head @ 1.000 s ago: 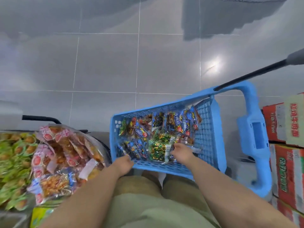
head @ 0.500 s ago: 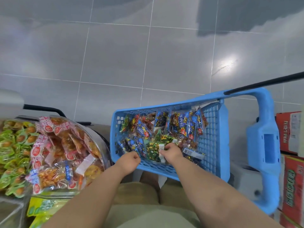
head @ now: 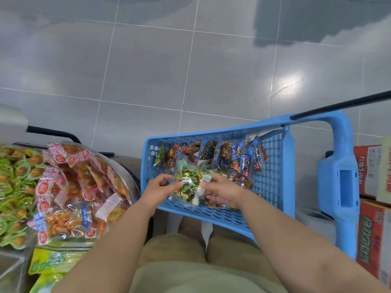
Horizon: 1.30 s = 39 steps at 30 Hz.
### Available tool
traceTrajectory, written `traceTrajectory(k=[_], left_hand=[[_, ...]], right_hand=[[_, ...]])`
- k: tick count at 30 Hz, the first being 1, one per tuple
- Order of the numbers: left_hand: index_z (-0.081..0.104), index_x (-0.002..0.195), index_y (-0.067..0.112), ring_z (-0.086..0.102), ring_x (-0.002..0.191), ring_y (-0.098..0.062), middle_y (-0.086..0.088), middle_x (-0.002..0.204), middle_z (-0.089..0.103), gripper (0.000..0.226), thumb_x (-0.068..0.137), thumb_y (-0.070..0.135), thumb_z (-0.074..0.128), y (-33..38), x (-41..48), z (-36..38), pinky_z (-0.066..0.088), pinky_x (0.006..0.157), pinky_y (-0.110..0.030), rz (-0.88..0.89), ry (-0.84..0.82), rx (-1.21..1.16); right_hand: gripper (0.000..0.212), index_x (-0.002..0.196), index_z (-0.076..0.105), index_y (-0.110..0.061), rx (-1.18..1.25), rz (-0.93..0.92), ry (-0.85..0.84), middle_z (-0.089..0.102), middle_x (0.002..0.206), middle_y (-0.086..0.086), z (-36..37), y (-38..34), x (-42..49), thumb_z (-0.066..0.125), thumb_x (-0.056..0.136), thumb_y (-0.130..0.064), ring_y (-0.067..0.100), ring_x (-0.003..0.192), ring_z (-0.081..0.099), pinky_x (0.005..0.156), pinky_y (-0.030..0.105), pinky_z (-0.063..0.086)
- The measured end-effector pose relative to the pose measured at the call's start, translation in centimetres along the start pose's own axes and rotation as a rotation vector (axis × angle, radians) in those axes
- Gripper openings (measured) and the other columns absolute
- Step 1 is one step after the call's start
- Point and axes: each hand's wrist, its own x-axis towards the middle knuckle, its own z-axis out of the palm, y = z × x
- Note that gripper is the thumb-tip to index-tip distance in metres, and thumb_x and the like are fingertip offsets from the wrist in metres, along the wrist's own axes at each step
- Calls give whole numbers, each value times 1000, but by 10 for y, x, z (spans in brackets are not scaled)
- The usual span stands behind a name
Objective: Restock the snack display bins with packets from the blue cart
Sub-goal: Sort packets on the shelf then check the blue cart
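The blue cart basket [head: 273, 153] stands in front of me with several snack packets [head: 230, 157] in blue, red and green wrappers along its far side. Above its near edge I hold a clear packet of green and gold sweets [head: 190, 185] with both hands. My left hand [head: 157, 190] pinches its left side. My right hand [head: 222, 192] grips its right side by the white label. To the left a display bin holds pink and orange packets [head: 76, 191], with green packets [head: 14, 187] further left.
Red cardboard boxes [head: 372, 206] are stacked at the right beyond the cart's blue handle [head: 342, 187]. Yellow-green packets [head: 57, 259] lie low at the left. A black bar [head: 53, 132] runs behind the bins. Grey tiled floor [head: 190, 60] stretches ahead.
My right hand lifted the green and gold packet out of the pile. My left hand left the basket's near edge and took the packet's left side.
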Motion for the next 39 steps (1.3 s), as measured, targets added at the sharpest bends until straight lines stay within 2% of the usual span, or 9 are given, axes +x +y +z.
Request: traceTrajectory(k=[4, 10, 14, 18, 21, 25, 30, 34, 39], left_hand=[[61, 116, 17, 64, 108, -25, -6, 116, 69, 42, 78, 21, 77, -2, 6, -4, 47, 95, -43, -132, -300, -185], [58, 114, 21, 63, 108, -31, -10, 117, 67, 26, 89, 13, 65, -17, 14, 6, 47, 96, -55, -161, -31, -438], [51, 127, 18, 60, 112, -30, -8, 123, 63, 35, 94, 14, 58, -30, 13, 3, 49, 96, -51, -184, 13, -508], [38, 138, 22, 47, 122, -17, 3, 132, 51, 48, 95, 16, 58, -42, 13, -4, 37, 103, -37, -143, 67, -486], [39, 138, 20, 53, 107, -15, -1, 131, 53, 49, 94, 16, 59, -47, 12, -11, 41, 95, -32, -109, 137, -399], [44, 135, 23, 53, 117, -24, -4, 129, 57, 46, 92, 17, 61, -48, 12, -18, 42, 102, -44, -86, 194, -315], [53, 116, 29, 62, 101, -19, -3, 116, 65, 30, 92, 12, 60, -39, 9, -21, 50, 83, -37, -76, 171, -411], [52, 126, 24, 56, 116, -25, -8, 131, 58, 34, 92, 21, 60, -20, 1, -14, 49, 92, -43, -148, 14, -594], [40, 141, 22, 41, 133, -28, -3, 145, 44, 81, 72, 46, 75, 14, -13, 0, 32, 110, -54, -81, -235, -524]], right_hand=[[17, 104, 57, -18, -25, 81, -134, 70, 89, -1, 2, 1, 3, 65, 89, -22, 11, 82, 67, 75, 25, 52], [52, 133, 44, -9, -503, -104, 688, 49, 126, 10, -20, 7, 28, 64, 86, -16, 22, 104, 55, 94, 37, 47], [80, 147, 25, -15, -1071, -19, 556, 22, 151, 5, -18, 10, 41, 70, 82, -30, 32, 134, 25, 109, 39, 30], [62, 135, 42, -17, -1347, 54, 627, 43, 135, 6, -14, 8, 45, 67, 83, -41, 29, 120, 33, 93, 37, 37], [59, 134, 49, -22, -1486, 87, 476, 44, 136, 6, -12, 8, 44, 61, 84, -51, 29, 126, 32, 98, 40, 36], [57, 137, 41, -13, -1155, -18, 393, 47, 138, 10, -13, 1, 29, 60, 90, -39, 27, 120, 48, 91, 34, 44], [63, 129, 46, -7, -712, -86, 317, 42, 142, 12, -23, -20, 0, 71, 81, -40, 22, 110, 54, 87, 32, 46], [70, 136, 45, -24, -521, -48, 112, 42, 143, 2, -10, -32, -9, 77, 75, -40, 6, 100, 56, 64, 14, 47], [68, 127, 51, -25, -603, -33, 3, 56, 131, -1, 11, -33, 4, 80, 67, -41, 18, 113, 58, 100, 40, 46]])
